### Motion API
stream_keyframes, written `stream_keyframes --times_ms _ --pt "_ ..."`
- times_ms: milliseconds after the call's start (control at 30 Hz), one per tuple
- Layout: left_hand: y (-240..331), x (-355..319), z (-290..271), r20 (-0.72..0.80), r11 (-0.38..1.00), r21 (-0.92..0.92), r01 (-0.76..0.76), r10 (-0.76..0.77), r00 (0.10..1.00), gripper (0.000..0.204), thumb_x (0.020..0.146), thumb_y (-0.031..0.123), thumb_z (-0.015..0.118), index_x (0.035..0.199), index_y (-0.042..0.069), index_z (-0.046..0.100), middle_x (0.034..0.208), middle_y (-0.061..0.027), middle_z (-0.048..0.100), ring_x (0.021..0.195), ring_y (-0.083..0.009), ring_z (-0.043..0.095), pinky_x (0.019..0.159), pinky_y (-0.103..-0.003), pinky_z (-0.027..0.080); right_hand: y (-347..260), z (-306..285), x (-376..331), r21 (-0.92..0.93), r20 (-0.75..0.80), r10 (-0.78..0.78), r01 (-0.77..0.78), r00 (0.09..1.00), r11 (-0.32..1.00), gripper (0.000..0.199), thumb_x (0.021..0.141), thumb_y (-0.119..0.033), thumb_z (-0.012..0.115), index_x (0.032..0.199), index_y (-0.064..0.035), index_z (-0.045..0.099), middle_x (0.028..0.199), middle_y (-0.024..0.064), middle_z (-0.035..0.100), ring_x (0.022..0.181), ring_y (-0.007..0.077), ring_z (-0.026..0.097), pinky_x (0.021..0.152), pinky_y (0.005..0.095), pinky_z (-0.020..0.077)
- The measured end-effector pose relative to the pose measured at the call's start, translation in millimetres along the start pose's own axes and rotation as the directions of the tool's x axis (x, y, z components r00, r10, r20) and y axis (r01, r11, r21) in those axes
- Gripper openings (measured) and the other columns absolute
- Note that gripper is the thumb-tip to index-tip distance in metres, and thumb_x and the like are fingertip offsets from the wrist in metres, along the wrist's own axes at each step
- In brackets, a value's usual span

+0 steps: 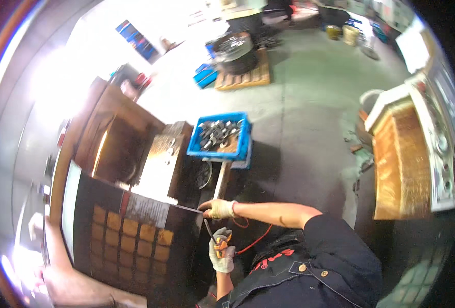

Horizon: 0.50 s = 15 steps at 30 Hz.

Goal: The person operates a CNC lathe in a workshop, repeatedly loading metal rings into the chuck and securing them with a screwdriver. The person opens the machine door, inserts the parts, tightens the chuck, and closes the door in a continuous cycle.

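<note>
My left hand (222, 256), in a pale work glove, is closed round an orange and black air blow gun (220, 245). The gun's thin dark nozzle (209, 227) points up and left, just under my other hand. A red hose (256, 243) curls away to the right, close to the gun. My right hand (219, 209), gloved too, reaches in from the right with its fingers closed on the end of a thin light-coloured bar (189, 208). That bar runs left along the top of a dark machine panel (181, 241); its far end is hard to make out.
Ahead stands a blue crate (245, 128) full of small metal parts (220, 134). Left of it is a brown, oily machine (135, 123) with a bright work surface (160, 159). A wooden pallet (258, 74) carries a drum (235, 51). Another machine (397, 159) stands at right.
</note>
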State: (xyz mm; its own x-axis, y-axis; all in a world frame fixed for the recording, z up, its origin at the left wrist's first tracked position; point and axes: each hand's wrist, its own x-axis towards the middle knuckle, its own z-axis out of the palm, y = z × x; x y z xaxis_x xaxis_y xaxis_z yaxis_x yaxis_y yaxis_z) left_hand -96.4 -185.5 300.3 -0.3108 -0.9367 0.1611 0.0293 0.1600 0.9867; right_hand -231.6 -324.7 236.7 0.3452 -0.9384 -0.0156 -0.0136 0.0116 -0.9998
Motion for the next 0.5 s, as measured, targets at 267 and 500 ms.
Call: stream_keyframes --times_ms 267,500 --pt "-38 17 75 0.631 0.967 0.076 0.243 -0.235 0.739 0.047 0.063 -0.014 0.05 0.105 0.006 0.054 0.097 -0.0026 0.057 0.085 -0.0128 0.056 0.077 -0.026 0.046 134 -60 -218 0.838 -0.42 0.541 0.084 0.728 0.538 0.024 0.088 -0.026 0.057 0.091 -0.0026 0.061 0.077 0.0082 0.062 0.068 0.019 0.061 0.062 0.0317 0.0502" --pt "-70 32 118 0.919 0.988 0.11 0.11 -0.143 0.366 0.039 0.069 -0.013 0.048 0.102 0.007 0.056 0.089 -0.0012 0.059 0.081 -0.0106 0.056 0.073 -0.025 0.047 205 8 -388 0.264 -0.94 0.168 0.321 0.297 0.91 0.01 0.073 -0.001 0.063 0.081 -0.0056 0.061 0.091 0.0088 0.062 0.08 0.0209 0.061 0.068 0.0319 0.0512"
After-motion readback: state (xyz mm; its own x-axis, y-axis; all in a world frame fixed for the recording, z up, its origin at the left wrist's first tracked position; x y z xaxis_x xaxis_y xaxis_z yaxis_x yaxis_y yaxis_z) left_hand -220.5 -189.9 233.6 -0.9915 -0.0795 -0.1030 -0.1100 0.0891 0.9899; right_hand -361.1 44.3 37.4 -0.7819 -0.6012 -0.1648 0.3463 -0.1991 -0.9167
